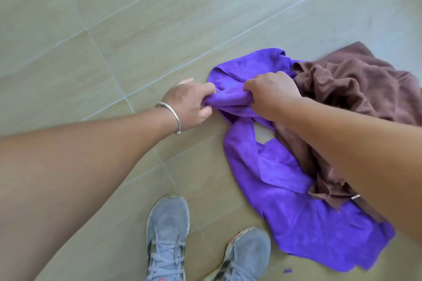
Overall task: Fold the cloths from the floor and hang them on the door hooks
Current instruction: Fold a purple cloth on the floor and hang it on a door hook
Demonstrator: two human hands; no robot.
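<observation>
A: The floor [114, 29] is pale greenish-beige tile with thin light grout lines running slantwise. What lies on it?

B: Two cloths, heaped together toward the right. A crumpled purple microfibre cloth [296, 212] spreads from the middle down toward the lower right, and a rumpled brown terry cloth [347, 84] lies beside it on the right, overlapping its edge.

A: And the hands?

B: Both are down at the upper part of the purple cloth. The left hand [189, 105] has its fingers curled around a bunched, twisted stretch of the purple fabric; a plain silver metal bangle [170, 116] sits on that wrist. The right hand [271, 96] grips the same bunched stretch just beside it, fingers wrapped over the fabric.

A: So the gathered part runs between the two fists?

B: Yes, a short rope of purple spans from one hand to the other. The rest of the cloth trails on the tiles.

A: Anything else?

B: Two grey mesh lace-up trainers [166, 235] at the bottom edge, toes pointing toward the cloths, and a tiny purple scrap [287, 271] near the cloth's lower edge.
</observation>
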